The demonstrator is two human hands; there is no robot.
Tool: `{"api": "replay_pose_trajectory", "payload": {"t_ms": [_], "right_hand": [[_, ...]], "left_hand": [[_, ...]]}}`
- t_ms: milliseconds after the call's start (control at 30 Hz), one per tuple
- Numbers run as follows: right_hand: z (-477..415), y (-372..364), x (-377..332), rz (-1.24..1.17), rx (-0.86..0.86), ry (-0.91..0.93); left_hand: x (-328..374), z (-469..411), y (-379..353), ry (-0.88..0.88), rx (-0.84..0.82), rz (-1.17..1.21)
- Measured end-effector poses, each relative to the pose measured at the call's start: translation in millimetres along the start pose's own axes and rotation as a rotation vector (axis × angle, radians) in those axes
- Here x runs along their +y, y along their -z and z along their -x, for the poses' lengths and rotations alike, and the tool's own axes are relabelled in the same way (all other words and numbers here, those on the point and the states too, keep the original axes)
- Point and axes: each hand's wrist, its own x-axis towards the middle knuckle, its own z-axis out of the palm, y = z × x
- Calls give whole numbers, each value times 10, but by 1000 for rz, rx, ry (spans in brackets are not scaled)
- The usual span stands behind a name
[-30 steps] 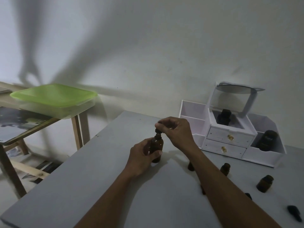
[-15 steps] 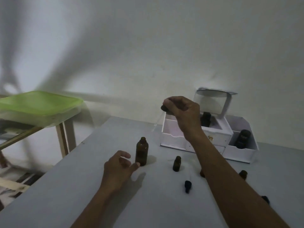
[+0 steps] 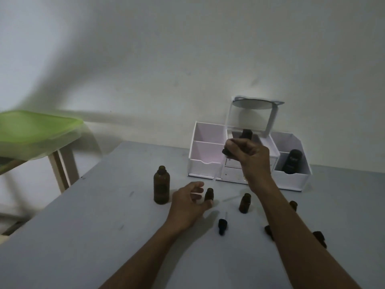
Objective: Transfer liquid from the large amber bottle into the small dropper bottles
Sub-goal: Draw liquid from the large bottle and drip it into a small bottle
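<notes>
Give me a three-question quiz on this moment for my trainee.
1. True or false: the large amber bottle stands uncapped.
2. What does the right hand hold? A) dropper B) small bottle C) nothing
3. Which small thing is the left hand closing around?

Key:
1. True; its neck is bare.
2. A; the glass tube slants down from the bulb pinched in the fingers.
3. The small dropper bottle between thumb and fingers, not yet gripped.

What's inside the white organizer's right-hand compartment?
One dark bottle stands in the white organizer; its base is hidden by the front wall. Its contents cannot be seen.
</notes>
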Motion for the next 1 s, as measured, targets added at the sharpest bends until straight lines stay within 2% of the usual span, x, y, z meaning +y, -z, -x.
{"api": "replay_pose_trajectory", "payload": {"t_ms": [467, 1000], "right_hand": [[37, -4, 206, 17, -14, -15], [71, -60, 274, 93, -45, 16]], "left_hand": [[-87, -106, -116, -135, 30, -93], [-48, -90, -127, -83, 23, -12]]}}
